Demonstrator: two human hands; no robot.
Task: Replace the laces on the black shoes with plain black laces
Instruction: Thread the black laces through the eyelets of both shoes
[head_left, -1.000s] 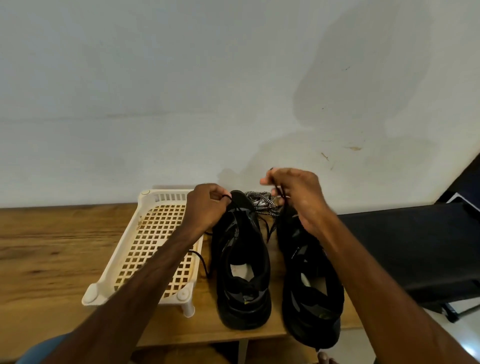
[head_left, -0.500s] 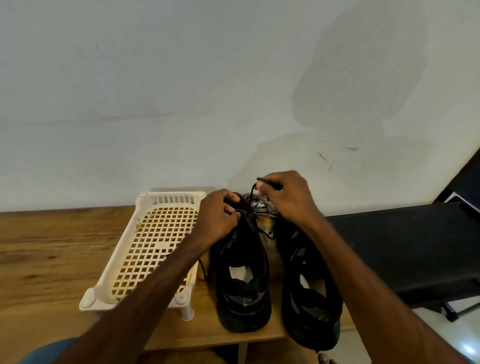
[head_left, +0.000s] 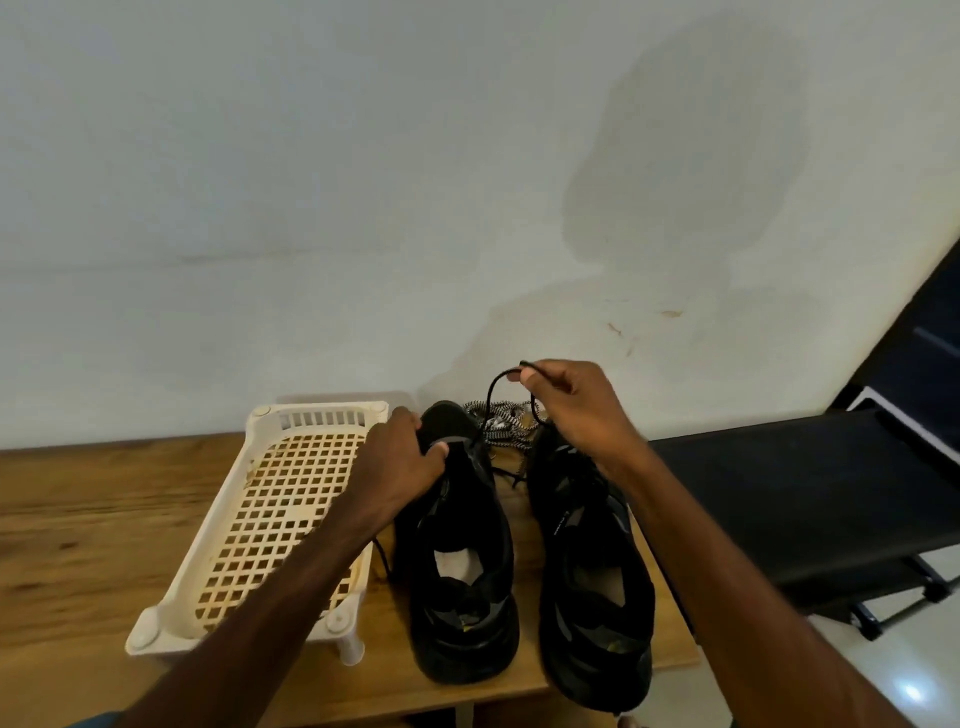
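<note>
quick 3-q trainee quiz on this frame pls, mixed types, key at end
1. True or false: the right hand pinches a black lace.
2. Fill in: the left hand has its grip on the shoe beside the white ___.
3. What lies near the wall, by the shoe toes? A) striped laces B) scissors C) a brush
Key: 1 true; 2 basket; 3 A.
</note>
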